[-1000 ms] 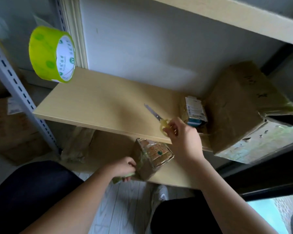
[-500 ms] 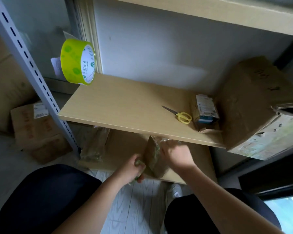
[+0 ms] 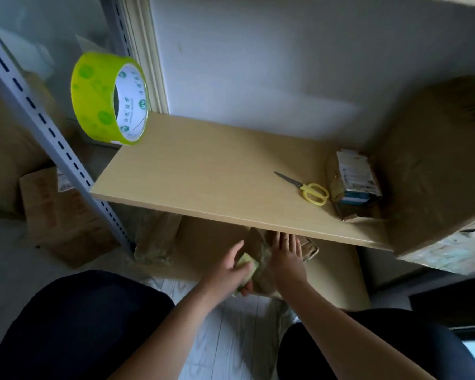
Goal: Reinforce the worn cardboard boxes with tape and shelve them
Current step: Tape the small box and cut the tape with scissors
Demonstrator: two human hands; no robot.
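Note:
Below the middle shelf board [image 3: 203,182], a small cardboard box [image 3: 262,260] wrapped in greenish tape lies on the lower shelf [image 3: 340,272]. My left hand [image 3: 228,272] grips its left side, fingers curled under it. My right hand [image 3: 287,259] lies flat on its top with straight fingers reaching under the board. Most of the box is hidden by both hands. A yellow-green tape roll [image 3: 104,98] hangs at the grey shelf upright [image 3: 52,138] on the left.
Yellow-handled scissors [image 3: 311,191] lie on the middle shelf beside a small labelled box [image 3: 354,179]. A large worn cardboard box [image 3: 436,171] fills the shelf's right end. More cartons [image 3: 55,215] stand on the floor at left. My knees frame the white floor.
My right hand let go of the scissors, which now lie on the middle shelf, and came down onto the small box. Both hands moved the box in under the board onto the lower shelf.

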